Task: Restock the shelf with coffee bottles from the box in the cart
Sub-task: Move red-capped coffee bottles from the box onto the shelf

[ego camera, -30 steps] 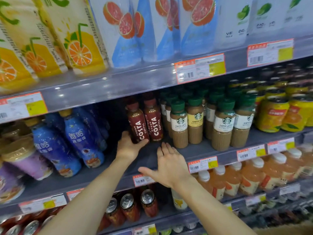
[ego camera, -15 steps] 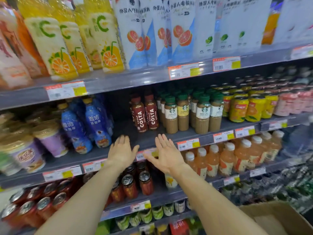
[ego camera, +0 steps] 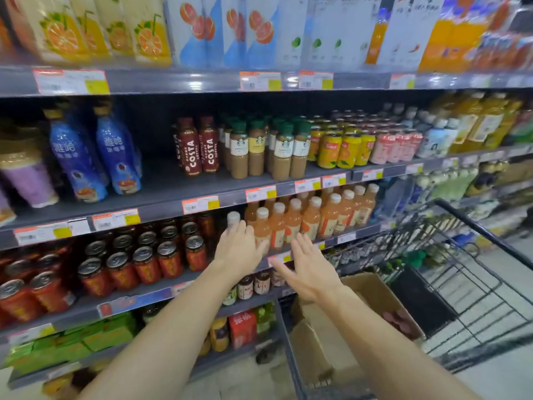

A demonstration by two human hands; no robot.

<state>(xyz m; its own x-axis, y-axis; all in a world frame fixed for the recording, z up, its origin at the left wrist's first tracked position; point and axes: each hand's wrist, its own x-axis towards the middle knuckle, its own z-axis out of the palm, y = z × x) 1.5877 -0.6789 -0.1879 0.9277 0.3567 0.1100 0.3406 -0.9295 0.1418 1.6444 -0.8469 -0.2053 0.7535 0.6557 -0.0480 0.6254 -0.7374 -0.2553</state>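
Two dark red Costa coffee bottles stand side by side on the grey middle shelf, with bare shelf to their left. My left hand and my right hand hover empty with straight fingers in front of the lower shelves, well below the bottles. An open cardboard box sits in the black wire cart at the lower right; a few red caps show inside it.
Green-capped Starbucks bottles stand just right of the Costa bottles. Blue coffee bottles stand to the left. Yellow cans, pale orange juice bottles and red cans fill nearby shelves. Juice cartons line the top shelf.
My left hand has let go of the Costa bottle on the shelf. Both hands have drawn back and down, and my view has pulled away and turned right, bringing the cart and box into sight.
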